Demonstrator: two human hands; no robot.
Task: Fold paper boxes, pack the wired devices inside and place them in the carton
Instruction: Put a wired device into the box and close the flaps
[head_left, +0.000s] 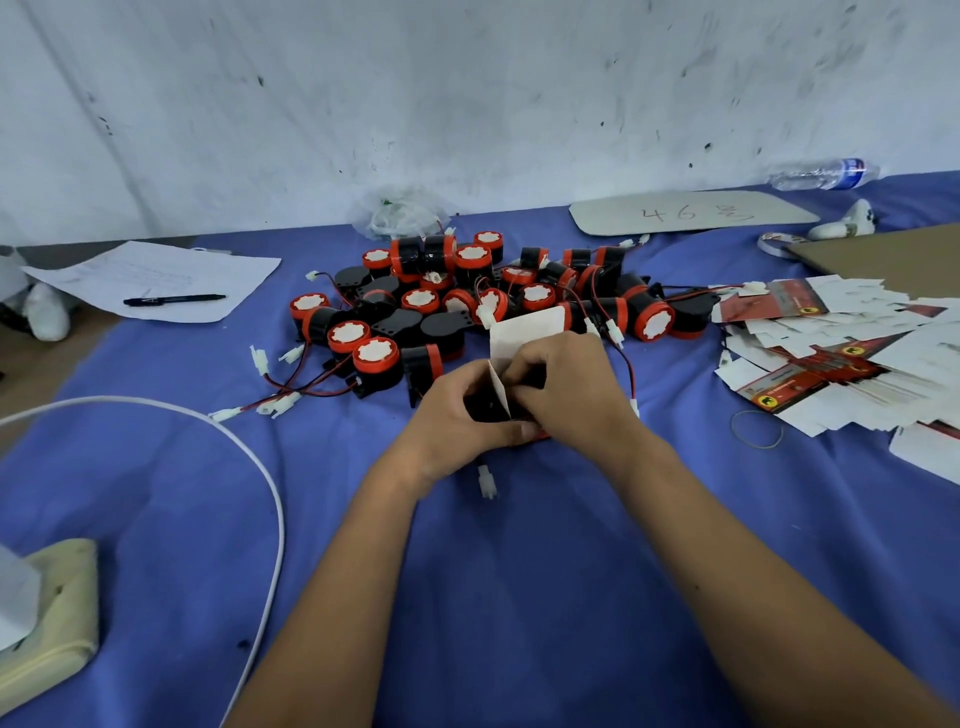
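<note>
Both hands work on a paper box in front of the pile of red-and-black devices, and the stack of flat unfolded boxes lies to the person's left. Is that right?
Not quite. The head view shows the stack of flat unfolded boxes to the person's right, not left. The rest holds: the left hand and right hand both work on the paper box in front of the pile of red-and-black devices.

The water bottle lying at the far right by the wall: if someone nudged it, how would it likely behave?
The water bottle lies on its side on the blue cloth, so a sideways nudge would probably roll it. It looks like thin clear plastic, likely light and easily dented. How full it is cannot be judged, so its weight is uncertain.
</note>
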